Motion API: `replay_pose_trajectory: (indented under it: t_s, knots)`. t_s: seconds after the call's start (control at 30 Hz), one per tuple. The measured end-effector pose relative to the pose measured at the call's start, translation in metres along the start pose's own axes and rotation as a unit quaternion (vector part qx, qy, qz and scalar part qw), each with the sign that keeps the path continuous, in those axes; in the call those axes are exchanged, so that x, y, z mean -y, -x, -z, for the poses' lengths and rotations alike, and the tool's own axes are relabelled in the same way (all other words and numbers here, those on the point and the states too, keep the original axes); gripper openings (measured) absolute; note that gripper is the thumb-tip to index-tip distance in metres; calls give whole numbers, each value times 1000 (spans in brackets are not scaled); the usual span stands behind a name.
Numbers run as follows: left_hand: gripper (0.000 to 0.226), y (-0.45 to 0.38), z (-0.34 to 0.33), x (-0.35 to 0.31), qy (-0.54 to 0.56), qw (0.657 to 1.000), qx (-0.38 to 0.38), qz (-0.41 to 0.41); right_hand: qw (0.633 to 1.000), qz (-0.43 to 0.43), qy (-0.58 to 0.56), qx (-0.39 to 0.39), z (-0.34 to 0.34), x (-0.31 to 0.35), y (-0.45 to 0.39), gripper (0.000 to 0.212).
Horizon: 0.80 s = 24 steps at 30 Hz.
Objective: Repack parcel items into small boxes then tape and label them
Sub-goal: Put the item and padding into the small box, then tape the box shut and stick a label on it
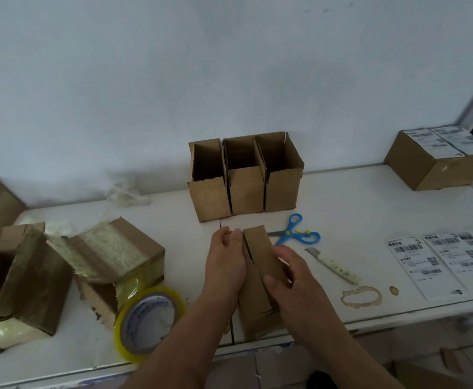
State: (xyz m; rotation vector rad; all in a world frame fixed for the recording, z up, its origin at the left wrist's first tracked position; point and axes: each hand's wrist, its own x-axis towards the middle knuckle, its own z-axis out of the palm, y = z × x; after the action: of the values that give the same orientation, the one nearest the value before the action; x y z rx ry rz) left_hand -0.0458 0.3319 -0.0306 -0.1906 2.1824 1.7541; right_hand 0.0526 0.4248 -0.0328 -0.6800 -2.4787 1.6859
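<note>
White counter (342, 197) against a pale wall. Near its front edge, the left hand (225, 265) and right hand (291, 273) both grip a small cardboard box (260, 256). Three open boxes (245, 175) stand behind; scissors (295, 234) lie right, tape roll (148, 324) left.

The shipping labels (440, 262) carry barcodes, but their print is unreadable.

Small packing/shipping station: white table (356, 209) against bare wall, open cardboard boxes (243, 178), tape roll (148, 324), scissors (294, 233), box cutter (333, 266), printed barcode shipping labels (448, 259), labelled parcel (437, 161).
</note>
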Motion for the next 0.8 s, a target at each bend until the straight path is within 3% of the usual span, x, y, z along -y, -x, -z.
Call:
replay_pose_trajectory:
  t_s: [0.1, 0.3, 0.53, 0.67, 0.8]
  knots:
    - [33, 0, 1, -3, -8, 1000, 9, 7, 995, -73, -63, 10, -8, 5, -1, 50]
    - [22, -1, -1, -7, -40, 999, -5, -16, 998, -49, -6, 40, -7, 2, -3, 74]
    - [22, -4, -6, -4, -68, 997, -18, -31, 998, -34, -1, 44, -6, -1, -5, 70]
    - [28, -2, -1, -8, -61, 998, 6, -28, 999, -39, -6, 33, -8, 0, -4, 75]
    - [56, -1, 13, -8, -45, 997, 66, 0, 999, -30, 12, 26, -7, 7, -3, 86]
